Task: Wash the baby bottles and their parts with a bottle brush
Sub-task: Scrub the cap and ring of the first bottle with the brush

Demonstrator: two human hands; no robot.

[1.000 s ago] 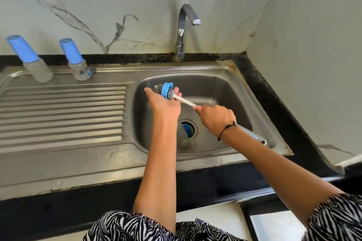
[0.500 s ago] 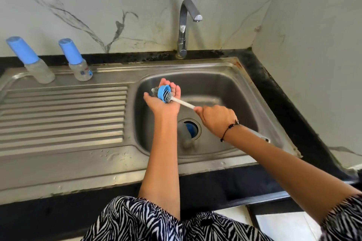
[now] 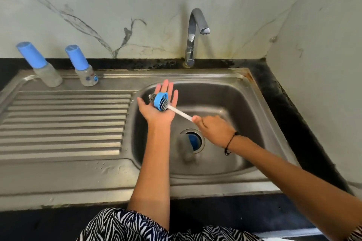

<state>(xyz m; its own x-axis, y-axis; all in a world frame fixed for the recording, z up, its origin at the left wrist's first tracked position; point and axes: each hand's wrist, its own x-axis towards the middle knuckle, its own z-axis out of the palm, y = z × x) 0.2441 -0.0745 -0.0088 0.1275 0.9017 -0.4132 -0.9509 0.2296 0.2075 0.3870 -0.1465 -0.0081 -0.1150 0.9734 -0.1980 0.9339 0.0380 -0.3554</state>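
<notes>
Head view: your left hand (image 3: 156, 108) lies flat, fingers wide, with the blue bottle ring (image 3: 161, 101) on its palm over the sink (image 3: 244, 107). Your right hand (image 3: 214, 129) grips the bottle brush (image 3: 179, 112), whose bristles seem to pass through the ring.

One view only, head-worn, wide-angle. It looks forward and steeply down from above the person's chest onto a steel sink (image 3: 215, 88), close enough that both forearms run in from the bottom edge. The basin sits centre-right, the ribbed drainboard (image 3: 64, 121) fills the left, and the tap (image 3: 193, 35) and marbled wall (image 3: 117, 6) close off the top. Straight edges bow toward the frame borders. A patterned garment (image 3: 125, 225) shows at the bottom.
</notes>
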